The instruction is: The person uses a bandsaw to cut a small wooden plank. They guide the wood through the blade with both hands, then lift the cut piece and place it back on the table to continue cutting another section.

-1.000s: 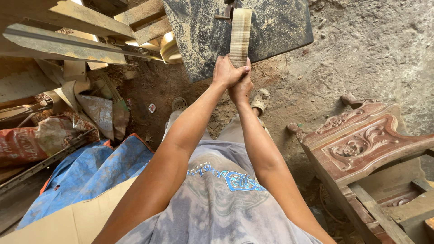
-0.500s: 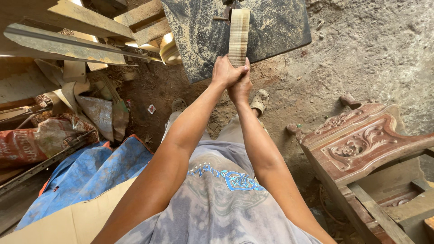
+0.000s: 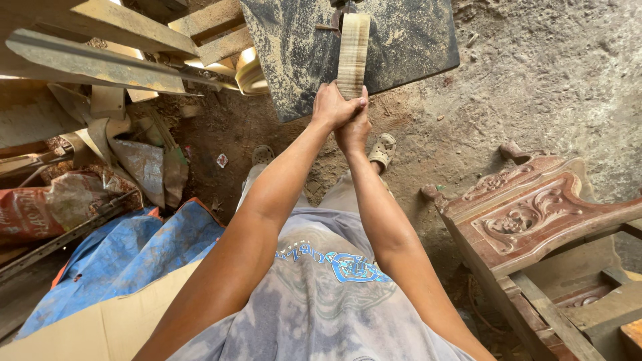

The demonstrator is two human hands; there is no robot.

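Both grips, left hand (image 3: 329, 107) and right hand (image 3: 353, 131), clamped on ribbed wooden strip (image 3: 352, 53) lying on dusty worktop (image 3: 408, 40)

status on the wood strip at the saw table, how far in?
Done: the wood strip lies flat on the dusty saw table, its far end up at the blade guide.
In hand: left hand and right hand grip its near end together.
Left: no cut line shows, so how much is sawn cannot be told.
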